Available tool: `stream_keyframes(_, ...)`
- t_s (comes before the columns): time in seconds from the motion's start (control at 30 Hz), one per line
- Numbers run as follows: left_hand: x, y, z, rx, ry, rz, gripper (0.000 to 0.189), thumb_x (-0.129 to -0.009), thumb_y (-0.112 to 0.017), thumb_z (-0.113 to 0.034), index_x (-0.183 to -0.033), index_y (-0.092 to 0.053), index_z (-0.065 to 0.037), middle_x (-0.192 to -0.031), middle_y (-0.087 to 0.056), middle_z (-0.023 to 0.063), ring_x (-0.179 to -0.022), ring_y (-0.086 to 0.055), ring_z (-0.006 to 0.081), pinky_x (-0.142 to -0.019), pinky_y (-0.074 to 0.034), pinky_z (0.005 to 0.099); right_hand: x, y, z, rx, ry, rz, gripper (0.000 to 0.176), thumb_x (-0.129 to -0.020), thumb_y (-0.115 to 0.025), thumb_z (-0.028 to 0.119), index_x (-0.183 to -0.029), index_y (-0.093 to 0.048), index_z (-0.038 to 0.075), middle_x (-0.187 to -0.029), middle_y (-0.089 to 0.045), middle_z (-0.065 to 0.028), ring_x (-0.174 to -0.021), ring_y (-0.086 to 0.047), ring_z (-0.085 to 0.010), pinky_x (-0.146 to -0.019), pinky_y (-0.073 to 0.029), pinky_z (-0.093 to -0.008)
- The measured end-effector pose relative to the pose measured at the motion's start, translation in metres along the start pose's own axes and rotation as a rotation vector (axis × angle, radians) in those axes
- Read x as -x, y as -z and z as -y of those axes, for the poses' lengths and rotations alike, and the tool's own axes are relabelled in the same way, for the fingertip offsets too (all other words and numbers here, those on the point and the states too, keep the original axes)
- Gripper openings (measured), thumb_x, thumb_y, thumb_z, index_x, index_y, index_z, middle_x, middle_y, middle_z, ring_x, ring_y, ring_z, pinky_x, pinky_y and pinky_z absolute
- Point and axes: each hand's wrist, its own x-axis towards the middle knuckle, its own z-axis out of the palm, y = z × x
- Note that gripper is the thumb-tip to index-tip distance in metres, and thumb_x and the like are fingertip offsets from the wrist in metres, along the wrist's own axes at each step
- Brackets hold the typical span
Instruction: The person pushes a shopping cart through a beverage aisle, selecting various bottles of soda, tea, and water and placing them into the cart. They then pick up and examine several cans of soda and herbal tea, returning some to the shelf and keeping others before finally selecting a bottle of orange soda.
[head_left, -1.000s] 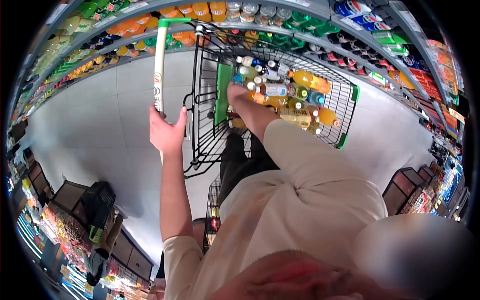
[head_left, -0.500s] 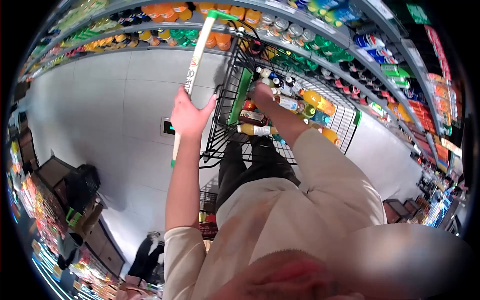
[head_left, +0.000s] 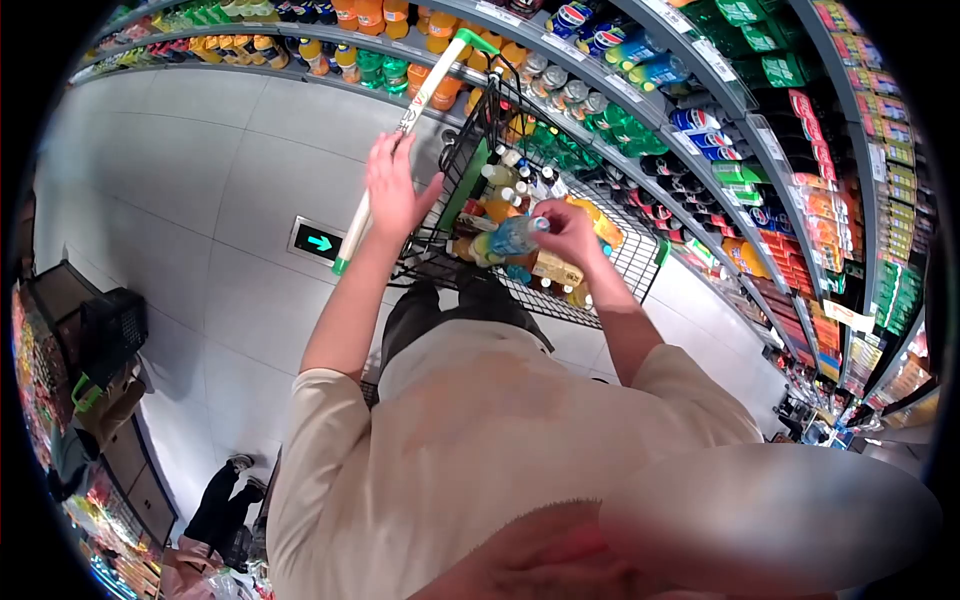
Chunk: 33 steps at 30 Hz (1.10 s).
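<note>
My left hand (head_left: 397, 190) lies over the white handle (head_left: 433, 85) of the shopping cart, fingers across the bar and thumb stuck out to the side. Above the cart's basket, my right hand (head_left: 569, 232) grips a clear bottle with a blue label (head_left: 515, 238) near its capped end; the bottle is tilted. Below it, the black wire cart (head_left: 640, 255) carries several drink bottles, among them an orange one (head_left: 606, 228) and a pale-yellow one (head_left: 497, 174).
Shelves of soft drinks curve along the far side and right, with Pepsi bottles (head_left: 703, 132) and green bottles (head_left: 625, 130). A green arrow sign (head_left: 318, 241) is set in the tiled floor. A black basket (head_left: 113, 330) is at left; another person's legs (head_left: 225, 510) show lower left.
My right hand has come up from among the bottles, now with the blue-labelled bottle in it. My left hand stays at the handle. The view has shifted, showing more shelf at right.
</note>
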Motion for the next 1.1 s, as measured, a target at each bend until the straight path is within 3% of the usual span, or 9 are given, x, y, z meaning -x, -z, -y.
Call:
stream_keyframes(0.1,0.023,0.015,-0.041,0.663,0.117,0.485,0.065,-0.085,-0.076,-0.031,-0.139,-0.052,-0.006,-0.123,-0.063,0.0140,-0.124,-0.055,0.0369,-0.109,-0.042,0.0462,0.017,0.023,0.024,-0.221,0.296,-0.005,0.028,-0.081,-0.066,-0.005,-0.108,-0.066,0.002,-0.086,-0.068,-0.0005,-0.064,-0.058,-0.0038,-0.055,-0.044,-0.0204)
stream_keyframes(0.23,0.085,0.012,-0.107,2.004,1.020,1.364,0.051,-0.101,-0.057,-0.042,-0.138,-0.054,-0.007,-0.111,-0.069,0.0124,-0.094,-0.070,0.0307,-0.083,-0.058,0.0445,0.026,0.039,0.044,-0.616,0.031,0.004,0.031,-0.098,-0.058,0.025,-0.121,-0.063,0.004,-0.086,-0.064,-0.0022,-0.057,-0.055,-0.0103,-0.048,-0.040,-0.0241)
stream_keyframes(0.33,0.092,0.038,-0.140,2.075,1.350,1.262,0.057,-0.101,-0.056,-0.047,-0.142,-0.050,-0.007,-0.109,-0.069,0.0129,-0.087,-0.071,0.0272,-0.075,-0.059,0.0405,0.026,0.016,0.028,-0.544,-0.111,-0.198,0.037,-0.099,-0.062,0.024,-0.132,-0.060,0.007,-0.095,-0.065,0.0017,-0.076,-0.059,-0.0093,-0.064,-0.048,-0.0249)
stream_keyframes(0.47,0.088,-0.002,-0.124,1.828,0.843,1.429,0.060,-0.099,-0.059,-0.050,-0.140,-0.049,-0.007,-0.109,-0.067,0.0124,-0.093,-0.071,0.0257,-0.075,-0.060,0.0390,0.054,0.019,-0.003,-0.721,-0.290,-0.092,0.048,-0.097,-0.068,0.037,-0.132,-0.057,0.006,-0.105,-0.067,-0.0040,-0.087,-0.064,-0.0117,-0.066,-0.054,-0.0280)
stream_keyframes(0.63,0.083,-0.011,-0.144,1.407,0.736,1.361,0.062,-0.101,-0.060,-0.041,-0.148,-0.041,-0.005,-0.124,-0.063,0.0155,-0.108,-0.067,0.0258,-0.088,-0.057,0.0402,0.078,0.004,0.005,-0.659,-0.204,-0.218,0.057,-0.092,-0.077,0.030,-0.136,-0.051,0.005,-0.111,-0.067,-0.0059,-0.087,-0.067,-0.0133,-0.065,-0.056,-0.0265)
stream_keyframes(0.73,0.070,-0.002,-0.167,1.172,0.622,1.168,0.063,-0.103,-0.060,-0.032,-0.152,-0.035,-0.002,-0.145,-0.052,0.0147,-0.136,-0.048,0.0222,-0.112,-0.039,0.0359,0.079,0.025,0.002,-0.559,-0.053,-0.385,0.062,-0.085,-0.083,0.022,-0.133,-0.050,0.003,-0.108,-0.065,-0.0064,-0.090,-0.066,-0.0129,-0.069,-0.056,-0.0289)
stream_keyframes(0.87,0.076,-0.007,-0.132,0.650,0.149,0.813,0.057,-0.095,-0.070,-0.026,-0.141,-0.047,-0.003,-0.138,-0.056,0.0194,-0.131,-0.052,0.0333,-0.109,-0.041,0.0419,0.067,0.094,0.021,-0.168,0.226,-0.788,0.074,-0.075,-0.090,0.019,-0.131,-0.045,0.002,-0.113,-0.064,-0.0102,-0.104,-0.064,-0.0209,-0.093,-0.052,-0.0352)
stream_keyframes(0.97,0.067,0.012,-0.089,0.246,-0.056,0.408,0.050,-0.080,-0.077,-0.020,-0.123,-0.057,-0.005,-0.130,-0.057,0.0235,-0.131,-0.046,0.0443,-0.112,-0.035,0.0521,0.032,0.162,0.018,0.100,0.415,-1.097,0.076,-0.071,-0.092,0.019,-0.129,-0.045,0.001,-0.114,-0.064,-0.0150,-0.104,-0.065,-0.0242,-0.092,-0.052,-0.0374)
stream_keyframes(1.1,0.057,0.052,-0.044,-0.297,0.226,0.239,0.074,-0.077,-0.077,-0.029,-0.139,-0.047,-0.002,-0.142,-0.048,0.0246,-0.139,-0.035,0.0484,-0.118,-0.027,0.0583,-0.022,0.225,0.015,0.133,0.522,-1.306,0.079,-0.069,-0.092,0.018,-0.129,-0.043,0.000,-0.113,-0.062,-0.0177,-0.102,-0.064,-0.0285,-0.091,-0.051,-0.0386)
